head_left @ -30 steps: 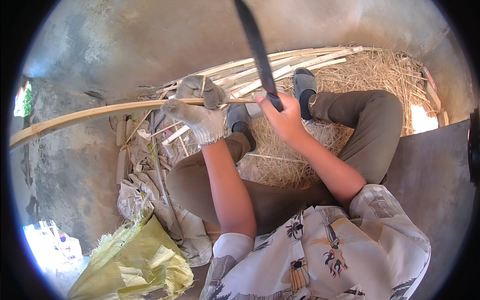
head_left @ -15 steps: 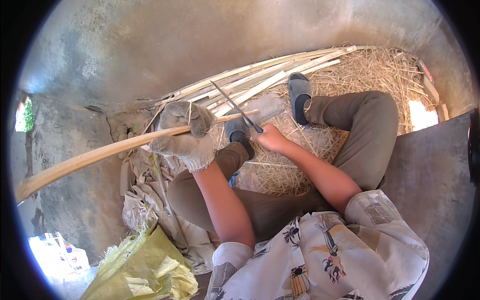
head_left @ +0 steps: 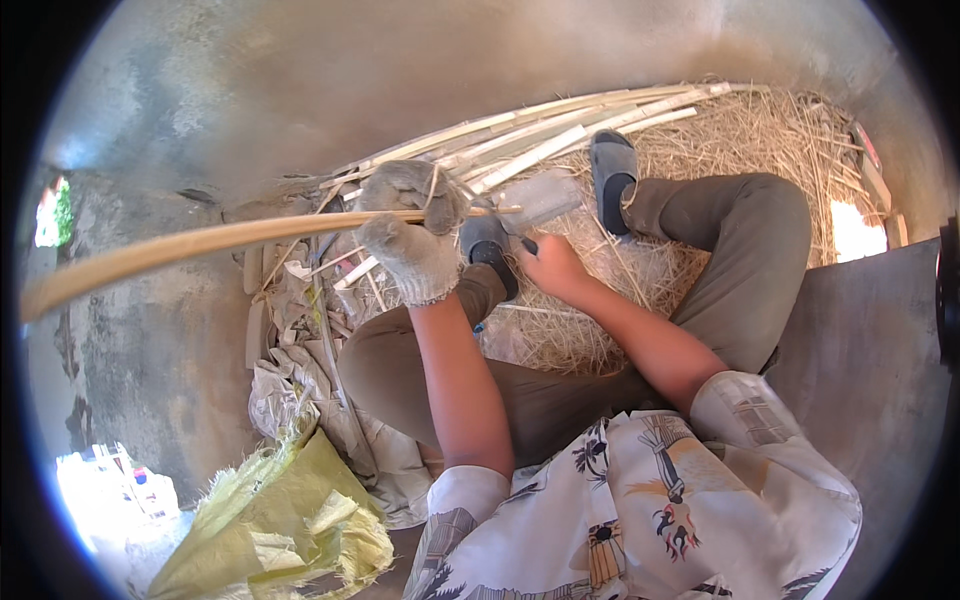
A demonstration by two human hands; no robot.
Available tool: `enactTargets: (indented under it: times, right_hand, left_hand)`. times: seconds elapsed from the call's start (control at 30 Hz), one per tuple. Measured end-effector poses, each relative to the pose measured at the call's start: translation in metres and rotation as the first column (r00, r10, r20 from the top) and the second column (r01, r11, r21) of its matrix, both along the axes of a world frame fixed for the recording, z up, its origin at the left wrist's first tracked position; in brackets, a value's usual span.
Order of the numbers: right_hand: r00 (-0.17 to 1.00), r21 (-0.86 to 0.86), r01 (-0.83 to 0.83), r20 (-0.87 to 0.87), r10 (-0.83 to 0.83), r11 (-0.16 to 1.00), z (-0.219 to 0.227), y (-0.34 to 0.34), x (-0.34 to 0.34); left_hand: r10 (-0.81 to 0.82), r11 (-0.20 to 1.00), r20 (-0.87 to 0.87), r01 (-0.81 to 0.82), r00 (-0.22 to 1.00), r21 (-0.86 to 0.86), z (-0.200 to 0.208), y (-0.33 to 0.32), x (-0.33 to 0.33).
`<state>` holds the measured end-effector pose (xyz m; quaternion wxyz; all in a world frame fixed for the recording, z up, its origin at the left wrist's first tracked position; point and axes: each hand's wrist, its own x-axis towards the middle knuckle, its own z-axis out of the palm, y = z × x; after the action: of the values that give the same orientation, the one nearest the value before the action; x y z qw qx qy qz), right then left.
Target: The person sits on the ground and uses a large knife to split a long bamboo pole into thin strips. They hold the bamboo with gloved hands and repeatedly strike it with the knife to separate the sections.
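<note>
A long bamboo strip runs from the far left to just past my left hand, which wears a worn knitted glove. The gloved fingers are closed round the strip near its right end. In my right hand, bare and closed, is a knife by its dark handle. Its blade slants up and left to the strip's end, close to the glove. Part of the blade is hidden behind the strip and glove, and whether it touches the bamboo I cannot tell.
Split bamboo strips lie along the curved wall, with straw and shavings covering the ground. My sandalled feet stand among them, beside a flat grey slab. A yellow-green woven sack lies at the lower left.
My left hand has moved right and slightly up, and the strip's far left end has risen. The knife blade has come against or behind the strip's end, with my right hand slightly farther right.
</note>
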<state>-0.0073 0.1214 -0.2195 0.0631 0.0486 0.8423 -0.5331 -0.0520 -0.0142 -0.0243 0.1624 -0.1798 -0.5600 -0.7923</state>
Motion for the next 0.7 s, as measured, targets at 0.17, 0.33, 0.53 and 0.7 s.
enactTargets:
  times: [0.17,0.33,0.53,0.7]
  right_hand:
    - [0.99,0.088,-0.087,0.119,0.076,0.992,-0.009,0.003,-0.01]
    - [0.841,-0.478,-0.026,0.465,0.278,0.878,-0.024,0.004,-0.027]
    - [0.995,-0.172,-0.083,-0.075,0.071,0.982,0.004,-0.004,-0.011]
    - [0.9,-0.324,-0.081,-0.43,-0.071,0.942,0.069,-0.011,0.002]
  left_hand:
    - [0.199,0.978,0.074,-0.202,0.977,0.045,0.006,0.001,0.007]
    - [0.12,0.987,0.07,-0.127,0.99,0.096,0.005,-0.012,0.003]
    - [0.142,0.986,0.064,-0.147,0.988,0.079,0.003,-0.007,0.0]
    - [0.217,0.974,0.063,-0.221,0.974,0.054,0.015,0.004,0.009]
